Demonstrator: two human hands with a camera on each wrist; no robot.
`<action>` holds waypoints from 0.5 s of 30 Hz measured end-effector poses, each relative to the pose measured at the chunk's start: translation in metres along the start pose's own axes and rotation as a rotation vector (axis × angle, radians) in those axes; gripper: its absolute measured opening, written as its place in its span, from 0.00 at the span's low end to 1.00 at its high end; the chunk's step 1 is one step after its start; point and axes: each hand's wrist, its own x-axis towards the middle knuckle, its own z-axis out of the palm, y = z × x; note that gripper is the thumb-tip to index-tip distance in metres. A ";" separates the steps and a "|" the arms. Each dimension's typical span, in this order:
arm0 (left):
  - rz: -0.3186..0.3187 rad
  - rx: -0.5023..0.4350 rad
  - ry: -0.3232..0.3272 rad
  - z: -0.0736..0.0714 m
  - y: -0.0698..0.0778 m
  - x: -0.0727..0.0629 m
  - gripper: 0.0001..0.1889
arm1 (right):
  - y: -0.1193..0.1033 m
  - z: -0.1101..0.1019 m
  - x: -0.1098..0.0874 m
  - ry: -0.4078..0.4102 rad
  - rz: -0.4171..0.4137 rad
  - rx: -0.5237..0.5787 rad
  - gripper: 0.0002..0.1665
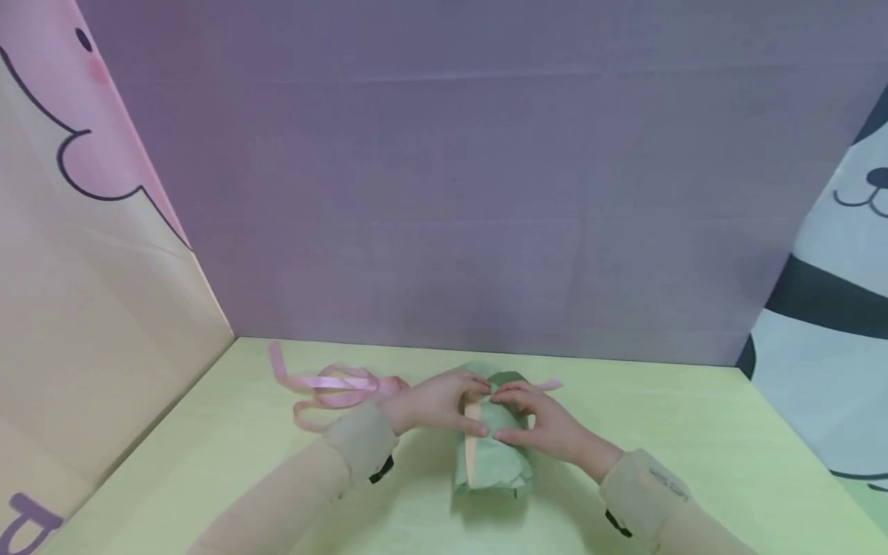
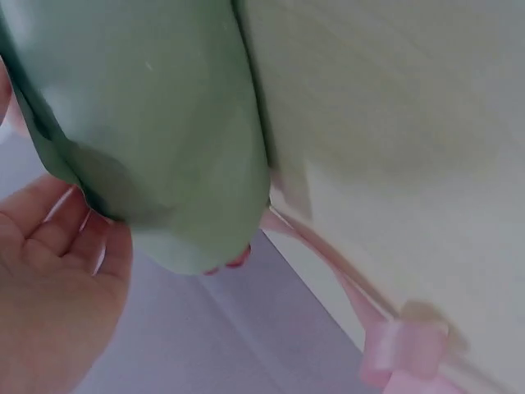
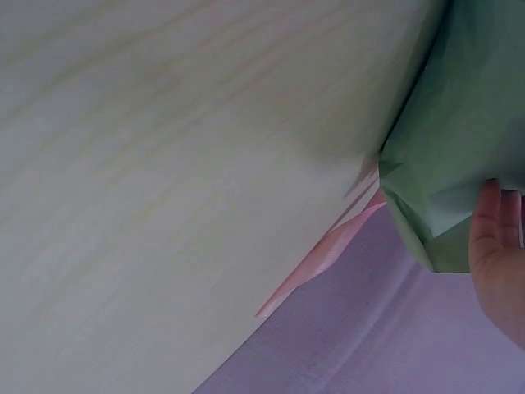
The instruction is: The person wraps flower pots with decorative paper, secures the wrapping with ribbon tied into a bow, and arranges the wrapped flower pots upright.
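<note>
A soft, creased bundle in green wrapping paper (image 1: 496, 459) lies on the table in front of me. A narrow peach strip (image 1: 471, 451) runs down its left side. From the left, my left hand (image 1: 440, 401) holds the paper near the top, thumb and fingers spread along the strip; in the left wrist view its fingers (image 2: 74, 238) bend at the paper's edge. My right hand (image 1: 548, 424) grips the paper from the right, thumb low and fingertips meeting near the left ones. What the paper encloses is hidden.
Pink ribbon (image 1: 347, 388) lies in loose loops left of the bundle, and a ribbon end (image 1: 551, 384) shows beyond it on the right. The pale yellow table (image 1: 666, 432) ends at a purple back wall (image 1: 444, 193), with printed panels at both sides.
</note>
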 end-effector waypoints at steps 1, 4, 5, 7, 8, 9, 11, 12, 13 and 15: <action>-0.008 -0.014 -0.001 0.001 0.000 -0.002 0.35 | -0.001 0.000 0.000 0.004 0.001 0.009 0.27; -0.027 -0.047 -0.008 0.004 0.000 -0.005 0.39 | -0.002 0.001 -0.001 0.013 0.029 0.044 0.28; -0.033 -0.055 -0.010 0.004 -0.001 -0.006 0.40 | -0.002 0.002 -0.001 0.015 0.042 0.056 0.28; -0.045 -0.069 -0.019 0.006 -0.001 -0.008 0.40 | -0.002 0.002 -0.001 0.022 0.064 0.076 0.28; -0.051 -0.074 -0.024 0.006 -0.001 -0.009 0.40 | -0.002 0.002 -0.001 0.023 0.068 0.080 0.27; -0.056 -0.079 -0.028 0.006 -0.001 -0.009 0.40 | -0.002 0.002 -0.002 0.021 0.068 0.082 0.26; -0.074 -0.095 -0.039 0.007 0.000 -0.010 0.39 | -0.001 -0.001 -0.001 -0.008 0.060 0.075 0.25; -0.080 -0.106 -0.044 0.007 0.000 -0.011 0.38 | 0.001 -0.005 -0.001 -0.030 0.056 0.076 0.25; -0.089 -0.121 -0.049 0.008 0.000 -0.011 0.38 | 0.003 -0.010 0.000 -0.050 0.061 0.081 0.24; -0.091 -0.138 -0.049 0.009 0.001 -0.010 0.37 | 0.007 -0.024 0.003 -0.065 0.110 0.098 0.22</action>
